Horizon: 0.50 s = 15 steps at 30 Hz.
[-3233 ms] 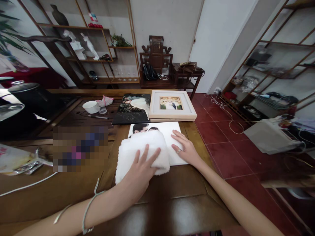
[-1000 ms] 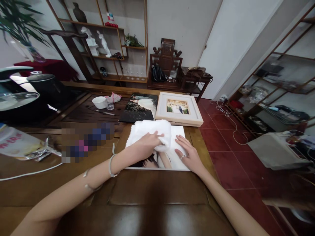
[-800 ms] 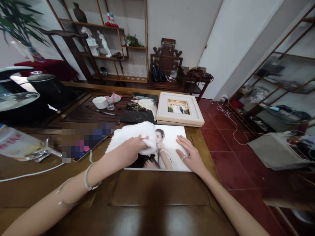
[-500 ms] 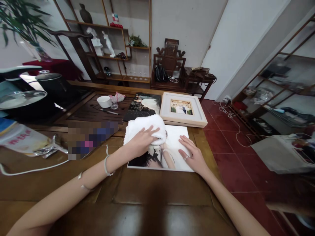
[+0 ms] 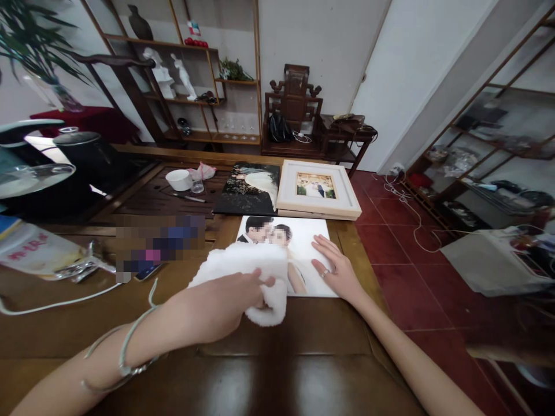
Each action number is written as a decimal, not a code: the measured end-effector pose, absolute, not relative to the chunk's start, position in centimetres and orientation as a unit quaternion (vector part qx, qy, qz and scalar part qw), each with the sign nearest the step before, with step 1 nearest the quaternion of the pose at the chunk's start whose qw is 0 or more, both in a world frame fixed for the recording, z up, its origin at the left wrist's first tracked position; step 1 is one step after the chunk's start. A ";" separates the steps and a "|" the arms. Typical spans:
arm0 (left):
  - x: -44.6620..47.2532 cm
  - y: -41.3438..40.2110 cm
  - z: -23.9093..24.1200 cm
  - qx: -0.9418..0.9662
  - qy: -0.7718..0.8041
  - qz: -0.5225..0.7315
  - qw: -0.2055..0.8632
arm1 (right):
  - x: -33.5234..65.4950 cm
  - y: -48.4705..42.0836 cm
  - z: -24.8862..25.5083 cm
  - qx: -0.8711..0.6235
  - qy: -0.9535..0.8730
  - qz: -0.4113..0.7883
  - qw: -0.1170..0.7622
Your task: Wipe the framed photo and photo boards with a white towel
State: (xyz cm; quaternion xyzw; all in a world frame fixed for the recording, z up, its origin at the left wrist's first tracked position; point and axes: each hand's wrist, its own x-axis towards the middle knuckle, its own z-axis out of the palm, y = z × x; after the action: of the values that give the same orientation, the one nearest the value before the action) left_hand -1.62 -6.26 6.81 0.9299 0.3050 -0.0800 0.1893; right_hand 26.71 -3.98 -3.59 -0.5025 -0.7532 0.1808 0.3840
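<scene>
My left hand presses on a fluffy white towel, its fingers bent into the cloth. The towel lies over the lower left part of a glossy wedding photo panel and hangs past its near edge. My right hand, wearing a ring, rests flat with fingers spread on the panel's white right side. Behind the panel are a dark photo panel and a white-framed photo lying face up.
To the left on the wooden table are a white bowl, a small clear cup, a pen, a plastic pouch and a lidded pot. The table's right edge drops to a red tiled floor.
My left hand has pulled the towel toward me and slightly left, from the panel's upper left to its near edge, uncovering the pictured couple. My right hand stays in place.
</scene>
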 end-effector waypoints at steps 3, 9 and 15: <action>-1.3 -5.6 5.8 0.927 0.326 -0.067 0.172 | 26.7 -4.0 -3.5 -0.504 -0.752 0.183 0.383; -0.9 0.4 3.3 0.919 0.390 -0.029 0.057 | 26.7 -4.0 -3.4 -0.503 -0.753 0.186 0.382; 0.0 0.0 4.2 0.909 0.407 -0.089 0.020 | 26.7 -3.9 -3.6 -0.507 -0.754 0.180 0.378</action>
State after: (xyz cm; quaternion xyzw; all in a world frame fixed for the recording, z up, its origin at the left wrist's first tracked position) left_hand 0.02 -0.04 4.18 0.9090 0.4067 -0.0887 0.0203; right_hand 26.74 -3.87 -3.56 -0.5069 -0.7536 0.1800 0.3777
